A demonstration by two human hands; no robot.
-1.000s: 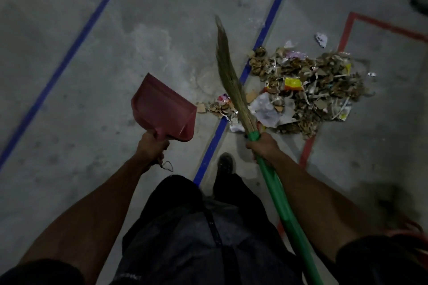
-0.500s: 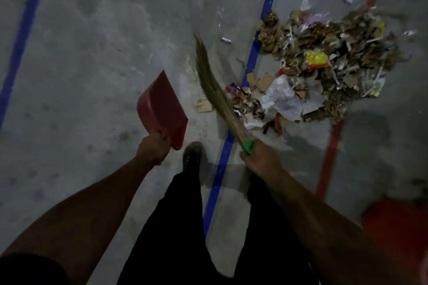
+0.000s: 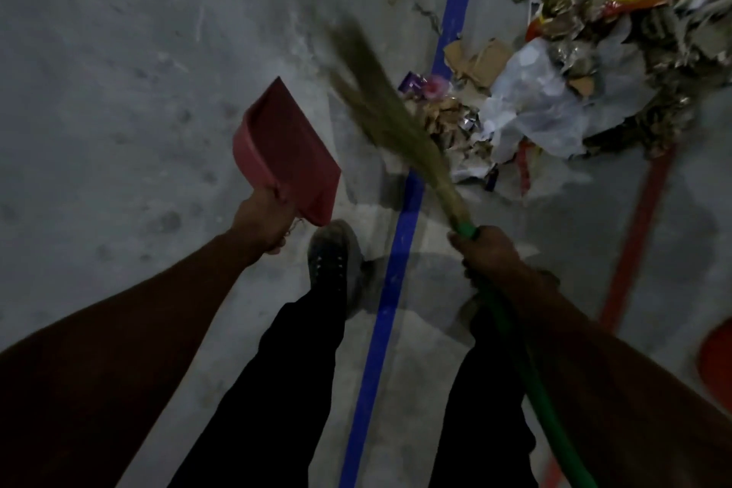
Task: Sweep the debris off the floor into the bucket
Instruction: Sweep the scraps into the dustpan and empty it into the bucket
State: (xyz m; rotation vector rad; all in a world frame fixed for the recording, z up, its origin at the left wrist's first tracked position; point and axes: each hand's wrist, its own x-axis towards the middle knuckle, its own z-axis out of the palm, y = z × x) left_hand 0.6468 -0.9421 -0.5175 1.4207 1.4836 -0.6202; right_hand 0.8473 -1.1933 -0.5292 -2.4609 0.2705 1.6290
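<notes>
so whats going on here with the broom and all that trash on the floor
A person is cleaning up a floor. The right hand grips a broom by its green handle, bristles blurred and pointing toward the debris pile of paper, cardboard and wrappers that lies across the blue floor line. The left hand holds a red dustpan up off the floor, with nothing visible in it. An orange-red object, possibly the bucket, shows at the right edge.

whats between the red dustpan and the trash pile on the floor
In the head view, the blurred broom bristles cross the gap between the dustpan and the debris pile; beneath them are bare concrete and the blue floor line.
</notes>
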